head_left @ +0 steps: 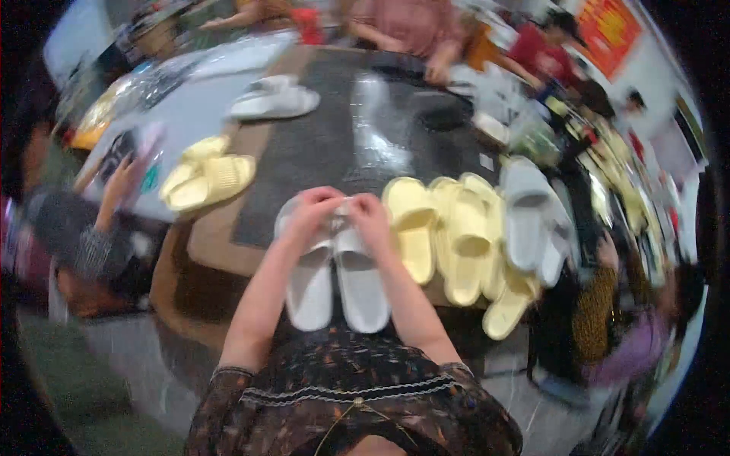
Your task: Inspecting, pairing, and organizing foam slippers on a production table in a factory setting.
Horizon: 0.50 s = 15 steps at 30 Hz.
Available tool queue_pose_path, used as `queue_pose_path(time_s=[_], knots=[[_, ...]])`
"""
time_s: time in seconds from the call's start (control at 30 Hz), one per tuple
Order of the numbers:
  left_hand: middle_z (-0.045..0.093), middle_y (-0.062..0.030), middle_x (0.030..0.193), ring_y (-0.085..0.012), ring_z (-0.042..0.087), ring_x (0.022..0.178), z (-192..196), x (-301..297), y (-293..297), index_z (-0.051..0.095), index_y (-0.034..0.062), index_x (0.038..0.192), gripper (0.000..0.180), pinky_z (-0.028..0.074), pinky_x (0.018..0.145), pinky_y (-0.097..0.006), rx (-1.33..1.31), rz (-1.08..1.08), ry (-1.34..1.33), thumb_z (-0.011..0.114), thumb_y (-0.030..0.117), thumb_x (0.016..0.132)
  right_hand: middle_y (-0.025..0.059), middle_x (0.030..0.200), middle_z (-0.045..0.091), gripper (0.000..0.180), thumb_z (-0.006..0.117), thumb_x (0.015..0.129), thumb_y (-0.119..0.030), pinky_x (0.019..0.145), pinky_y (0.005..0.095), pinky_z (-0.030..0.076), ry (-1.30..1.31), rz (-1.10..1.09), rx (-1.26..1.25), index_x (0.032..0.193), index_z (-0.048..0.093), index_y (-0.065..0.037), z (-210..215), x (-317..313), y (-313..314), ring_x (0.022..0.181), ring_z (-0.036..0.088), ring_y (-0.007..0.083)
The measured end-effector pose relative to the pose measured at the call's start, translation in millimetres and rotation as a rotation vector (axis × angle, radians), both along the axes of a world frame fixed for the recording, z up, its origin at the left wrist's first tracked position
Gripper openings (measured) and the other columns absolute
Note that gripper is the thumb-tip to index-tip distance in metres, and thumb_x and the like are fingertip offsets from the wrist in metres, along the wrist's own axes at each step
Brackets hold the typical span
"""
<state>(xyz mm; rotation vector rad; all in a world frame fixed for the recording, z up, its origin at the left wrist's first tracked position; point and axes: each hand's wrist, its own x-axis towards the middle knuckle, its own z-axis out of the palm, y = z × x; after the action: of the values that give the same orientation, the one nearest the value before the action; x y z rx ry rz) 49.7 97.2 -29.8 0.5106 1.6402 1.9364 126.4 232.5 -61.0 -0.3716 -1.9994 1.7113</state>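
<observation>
White slippers under left hand and right hand, heels nearside.
Fingers curled in, can't tell hold; brown table, people around.

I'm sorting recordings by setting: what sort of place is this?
Probably a slipper workshop or packing room. Yellow slippers are clustered at a large worktable, a white pair is at its near edge, and several people, one in a pink top, are around it.

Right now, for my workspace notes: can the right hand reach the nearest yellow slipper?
Probably yes: the yellow slipper lies close beside the right hand, nothing visible between, though the hand is busy at white slippers.
</observation>
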Motion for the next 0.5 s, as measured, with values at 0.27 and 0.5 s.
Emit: queue_pose_path(time_s=[0.27, 0.5], knots=[[0.063, 0.0008, 0.08, -0.0059, 0.055, 0.074, -16.3, -12.3, 8.5, 0.067, 0.0004, 0.089, 0.011, 0.042, 0.066, -0.021, -0.092, -0.046, 0.165, 0.063, 0.009, 0.084, 0.0014, 0.073, 0.061, 0.013, 0.063, 0.083, -0.015, 0.062, 0.0247, 0.046, 0.008, 0.031, -0.066, 0.085, 0.063, -0.002, 5.2, 5.9, 2.9, 0.067, 0.054, 0.0073], [0.063, 0.0018, 0.081, -0.005, 0.053, 0.074, -16.9, -11.1, 6.4, 0.067, 0.0011, 0.09, 0.01, 0.041, 0.067, -0.02, -0.084, -0.042, 0.128, 0.064, 0.01, 0.085, -0.001, 0.073, 0.06, 0.014, 0.063, 0.084, -0.016, 0.06, 0.0227, 0.044, 0.035, 0.031, -0.089, 0.085, 0.062, -0.002, 8.1, 6.1, 0.5, 0.066, 0.051, 0.0051]])
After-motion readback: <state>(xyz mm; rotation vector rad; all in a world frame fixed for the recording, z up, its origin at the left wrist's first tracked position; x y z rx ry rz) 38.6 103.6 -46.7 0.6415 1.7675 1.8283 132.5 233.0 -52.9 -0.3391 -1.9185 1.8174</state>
